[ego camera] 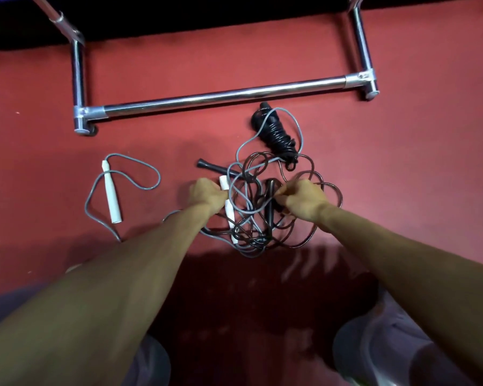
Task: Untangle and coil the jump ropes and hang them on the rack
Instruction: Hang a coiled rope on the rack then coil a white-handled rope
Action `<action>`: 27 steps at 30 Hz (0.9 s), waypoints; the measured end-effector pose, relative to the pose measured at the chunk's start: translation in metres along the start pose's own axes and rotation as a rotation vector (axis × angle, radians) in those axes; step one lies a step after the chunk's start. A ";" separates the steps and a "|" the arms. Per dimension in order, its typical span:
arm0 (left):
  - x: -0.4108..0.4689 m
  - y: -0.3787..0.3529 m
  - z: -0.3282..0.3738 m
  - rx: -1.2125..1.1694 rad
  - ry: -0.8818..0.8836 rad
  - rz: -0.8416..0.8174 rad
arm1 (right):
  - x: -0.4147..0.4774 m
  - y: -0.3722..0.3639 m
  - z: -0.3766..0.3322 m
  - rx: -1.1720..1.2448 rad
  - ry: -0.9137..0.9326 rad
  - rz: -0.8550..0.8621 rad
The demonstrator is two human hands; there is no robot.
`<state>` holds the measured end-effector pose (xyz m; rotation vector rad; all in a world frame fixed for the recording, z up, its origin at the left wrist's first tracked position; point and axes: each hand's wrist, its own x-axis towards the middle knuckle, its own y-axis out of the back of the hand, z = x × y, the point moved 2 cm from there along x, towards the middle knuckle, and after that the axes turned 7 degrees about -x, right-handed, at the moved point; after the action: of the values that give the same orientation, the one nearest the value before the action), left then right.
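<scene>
A tangle of grey and dark jump ropes (pixel 265 190) lies on the red floor below the chrome rack bar (pixel 223 96). My left hand (pixel 207 195) grips a white handle (pixel 227 201) at the tangle's left side. My right hand (pixel 301 200) pinches a dark cord beside a black handle (pixel 269 201) in the middle of the tangle. A second white handle (pixel 111 190) lies apart to the left, its grey cord looping around it. Another black handle (pixel 211 166) pokes out at the upper left. A wound black rope bundle (pixel 273 129) lies just below the bar.
The rack's chrome side tubes (pixel 78 79) run back toward a dark wall strip, with feet resting on the floor at left and right. My knees in grey trousers (pixel 388 344) show at the bottom edge. Red floor extends to the right of the tangle.
</scene>
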<state>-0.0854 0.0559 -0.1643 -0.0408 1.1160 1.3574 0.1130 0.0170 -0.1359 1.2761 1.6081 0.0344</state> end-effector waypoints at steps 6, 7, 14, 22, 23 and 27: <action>-0.014 0.013 -0.005 -0.026 0.002 0.018 | -0.005 0.004 0.002 0.043 -0.014 -0.031; -0.017 0.020 -0.003 -0.015 -0.009 0.022 | -0.008 0.006 -0.002 0.037 -0.013 -0.036; -0.070 0.095 0.044 0.103 -0.232 -0.134 | -0.052 0.035 -0.054 -0.023 0.122 -0.036; -0.163 0.170 0.131 0.209 -0.434 -0.005 | -0.134 0.101 -0.126 -0.050 0.308 0.077; -0.178 0.179 0.141 0.194 -0.467 0.020 | -0.146 0.112 -0.134 -0.060 0.331 0.097; -0.227 0.211 0.172 0.065 -0.574 0.082 | -0.182 0.140 -0.159 -0.142 0.419 0.090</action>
<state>-0.1040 0.0533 0.1894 0.4221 0.6781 1.2900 0.0798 0.0298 0.1406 1.2852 1.8603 0.4921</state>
